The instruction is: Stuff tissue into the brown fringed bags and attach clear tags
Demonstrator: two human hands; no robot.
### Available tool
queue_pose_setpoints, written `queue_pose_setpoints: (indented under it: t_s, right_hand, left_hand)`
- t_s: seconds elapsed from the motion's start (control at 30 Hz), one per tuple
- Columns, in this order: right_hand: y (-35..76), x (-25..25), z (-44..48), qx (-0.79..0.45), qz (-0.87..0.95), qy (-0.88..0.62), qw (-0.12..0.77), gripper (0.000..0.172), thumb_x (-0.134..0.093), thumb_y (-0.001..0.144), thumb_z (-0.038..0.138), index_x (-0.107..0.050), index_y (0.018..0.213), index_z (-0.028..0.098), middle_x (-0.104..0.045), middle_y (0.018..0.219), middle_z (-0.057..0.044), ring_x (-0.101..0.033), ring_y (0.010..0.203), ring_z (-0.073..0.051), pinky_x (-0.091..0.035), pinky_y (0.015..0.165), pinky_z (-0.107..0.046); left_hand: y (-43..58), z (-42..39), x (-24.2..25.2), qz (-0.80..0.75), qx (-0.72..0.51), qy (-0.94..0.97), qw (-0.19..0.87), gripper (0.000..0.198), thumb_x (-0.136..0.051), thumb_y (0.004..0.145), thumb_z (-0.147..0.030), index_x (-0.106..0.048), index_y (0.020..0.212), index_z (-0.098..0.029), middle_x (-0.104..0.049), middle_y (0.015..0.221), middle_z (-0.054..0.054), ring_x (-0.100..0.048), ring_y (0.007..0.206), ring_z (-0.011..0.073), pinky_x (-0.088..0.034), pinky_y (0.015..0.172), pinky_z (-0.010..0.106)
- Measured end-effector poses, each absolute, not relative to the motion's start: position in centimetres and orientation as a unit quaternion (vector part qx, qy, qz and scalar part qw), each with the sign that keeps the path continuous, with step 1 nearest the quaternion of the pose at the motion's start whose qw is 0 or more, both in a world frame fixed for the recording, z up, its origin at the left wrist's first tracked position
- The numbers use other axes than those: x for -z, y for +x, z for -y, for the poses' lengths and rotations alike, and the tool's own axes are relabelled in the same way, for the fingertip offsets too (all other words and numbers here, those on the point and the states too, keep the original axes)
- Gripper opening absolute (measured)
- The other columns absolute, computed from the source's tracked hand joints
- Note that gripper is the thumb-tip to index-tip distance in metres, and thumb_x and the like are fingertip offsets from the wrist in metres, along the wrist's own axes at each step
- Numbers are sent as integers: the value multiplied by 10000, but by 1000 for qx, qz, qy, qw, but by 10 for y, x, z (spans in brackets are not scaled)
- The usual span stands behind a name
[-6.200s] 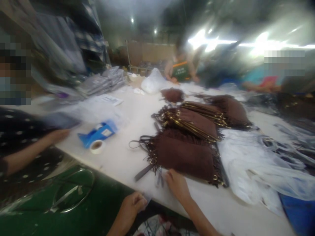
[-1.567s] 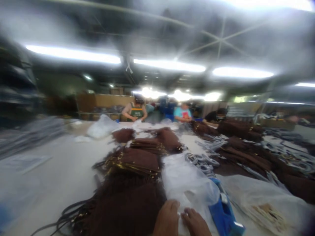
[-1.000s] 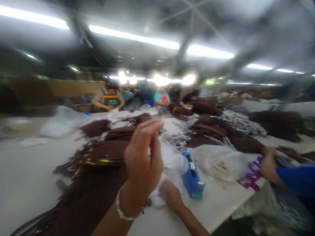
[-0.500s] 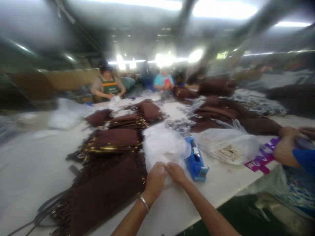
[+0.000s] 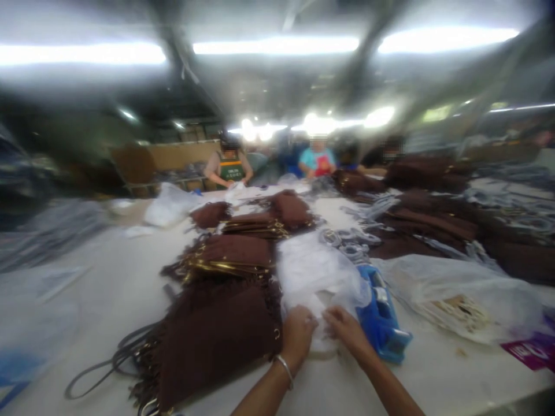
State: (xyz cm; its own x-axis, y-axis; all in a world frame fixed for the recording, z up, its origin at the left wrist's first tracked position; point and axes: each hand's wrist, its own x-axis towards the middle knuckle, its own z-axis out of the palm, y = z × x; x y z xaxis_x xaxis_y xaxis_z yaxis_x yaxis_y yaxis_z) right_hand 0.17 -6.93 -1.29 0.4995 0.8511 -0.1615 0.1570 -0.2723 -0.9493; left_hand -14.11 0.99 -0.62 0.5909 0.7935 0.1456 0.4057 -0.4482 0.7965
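As caught under heavy motion blur, entered item by item.

Left hand (image 5: 299, 338): rested on the near edge of the pile of clear plastic bags (image 5: 316, 271), fingers curled shut on the film. Wore a thin metal bracelet (image 5: 284, 367) at the wrist.

Right hand (image 5: 344, 330): lay just beside the left, fingertips on the same film. Pinched or merely pressed, impossible to tell through the blur.

Pile of clear plastic bags: sat on the white table (image 5: 99, 300), directly ahead of both hands, between the nearest brown fringed bag (image 5: 217, 341) and the blue tape dispenser (image 5: 381, 323), close against each.

Nearest brown fringed bag: lay flat to the left of the left hand, touching it, with dark straps (image 5: 108, 361) trailing off toward the table's near edge.

Further brown bags with gold hardware (image 5: 229, 257): lay overlapped in a row running away up the table.

Blue tape dispenser: stood just right of the right hand.

Large clear sack with pale contents (image 5: 459, 300): lay further right, near a purple label (image 5: 531, 351) at the table edge.

Far end: seated or standing, a person in a green apron (image 5: 228, 167) and a person in a turquoise top (image 5: 318, 160), well apart from both hands.
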Motion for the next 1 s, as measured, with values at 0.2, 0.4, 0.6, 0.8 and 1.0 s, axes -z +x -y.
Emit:
queue_pose_setpoints:
  t_s: [0.2, 0.4, 0.6, 0.8, 1.0]
  right_hand:
    - [-16, -2, 74, -367, 250, -729, 522, 442, -659, 634, 399, -523, 987, 170, -568, 642, 38, -580, 544, -132, -414, 474, -222]
    - [-15, -2, 91, -391, 233, -709, 538, 455, -605, 677, 465, -485, 1006, 174, -511, 563, 76, -494, 450, -103, -358, 426, -217]
    - [-22, 2, 116, -414, 242, -711, 514, 455, -618, 646, 465, -481, 977, 184, -524, 542, 71, -487, 427, -113, -325, 410, -223]
    - [-20, -13, 155, -367, 368, -740, 426, 362, -549, 720, 415, -508, 1013, 209, -508, 602, 55, -543, 535, -144, -405, 522, -269]
    - [-31, -88, 202, -271, 507, -774, 266, 339, -534, 773, 294, -545, 1110, 263, -610, 777, 2, -587, 726, -180, -432, 673, -283]
  left_hand:
    - [-148, -14, 14, -326, -256, 810, 415, 222, -463, 889, -302, -630, 962, -176, -641, 1053, 85, -552, 1044, 233, -408, 972, 415]
    - [-154, -12, 18, -249, -203, 880, 350, 399, -472, 841, -123, -599, 1195, -256, -591, 1263, 44, -477, 1186, 222, -384, 1045, 401]
    - [-152, -4, 16, -271, -195, 905, 265, 570, -457, 725, -1, -565, 1224, -255, -536, 1316, 48, -443, 1184, 248, -398, 1026, 419]
    - [-154, -13, 20, -266, -181, 891, 319, 614, -461, 695, -9, -538, 1262, -232, -492, 1360, 75, -407, 1226, 267, -342, 1087, 457]
    - [-163, -26, 14, -236, -172, 872, 393, 618, -490, 659, 24, -532, 1265, -87, -489, 1368, 170, -407, 1279, 279, -288, 1143, 441]
